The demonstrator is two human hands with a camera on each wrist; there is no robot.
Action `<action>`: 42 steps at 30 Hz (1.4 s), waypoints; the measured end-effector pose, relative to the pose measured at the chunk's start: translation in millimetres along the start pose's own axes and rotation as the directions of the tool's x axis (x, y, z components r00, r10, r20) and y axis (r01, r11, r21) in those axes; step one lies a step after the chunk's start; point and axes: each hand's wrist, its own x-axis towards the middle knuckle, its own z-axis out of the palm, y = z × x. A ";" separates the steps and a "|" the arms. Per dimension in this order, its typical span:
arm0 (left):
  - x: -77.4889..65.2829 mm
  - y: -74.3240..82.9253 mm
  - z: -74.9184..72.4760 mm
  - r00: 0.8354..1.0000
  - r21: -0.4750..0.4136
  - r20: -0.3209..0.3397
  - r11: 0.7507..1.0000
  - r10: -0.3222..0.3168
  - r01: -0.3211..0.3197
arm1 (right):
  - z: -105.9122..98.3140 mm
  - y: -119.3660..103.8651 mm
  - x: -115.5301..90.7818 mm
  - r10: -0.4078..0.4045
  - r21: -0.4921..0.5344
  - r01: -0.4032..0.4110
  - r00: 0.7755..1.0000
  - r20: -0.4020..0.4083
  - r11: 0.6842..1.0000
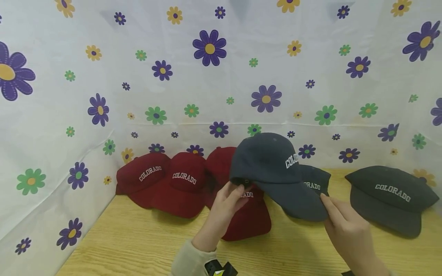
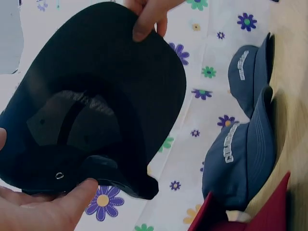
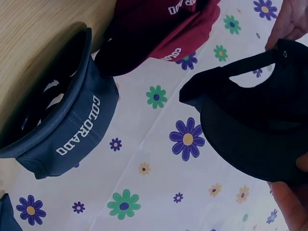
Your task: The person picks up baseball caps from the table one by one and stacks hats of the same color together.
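Note:
A navy baseball cap with white "COLORADO" lettering is held up above the table between both hands. My left hand pinches its back edge, by the strap opening. At the tip of the brim, my right hand grips with thumb and fingers. The left wrist view looks into the dark inside of the cap, with the left thumb on the strap edge. In the right wrist view the cap's underside faces the camera. Its last letters are out of sight in the head view.
Several red "COLORADO" caps crowd together on the left of the wooden table. One navy cap sits partly behind the held one; another lies at right. A flower-printed white cloth hangs behind and at the left.

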 end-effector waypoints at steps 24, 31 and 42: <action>-11.5 2.6 23.1 0.992 -0.230 0.127 0.972 -0.006 0.036 | 16.1 -20.6 -7.8 -0.093 0.084 0.089 0.995 0.039 0.992; -12.0 0.5 24.4 0.994 -0.303 0.112 0.953 0.017 0.018 | 17.9 -21.9 -9.6 -0.080 0.106 0.074 0.996 0.047 0.992; -8.0 -5.4 25.4 0.988 -0.425 -0.153 0.903 -0.006 -0.060 | 20.9 -16.3 -8.5 -0.157 0.203 0.129 0.979 0.128 0.971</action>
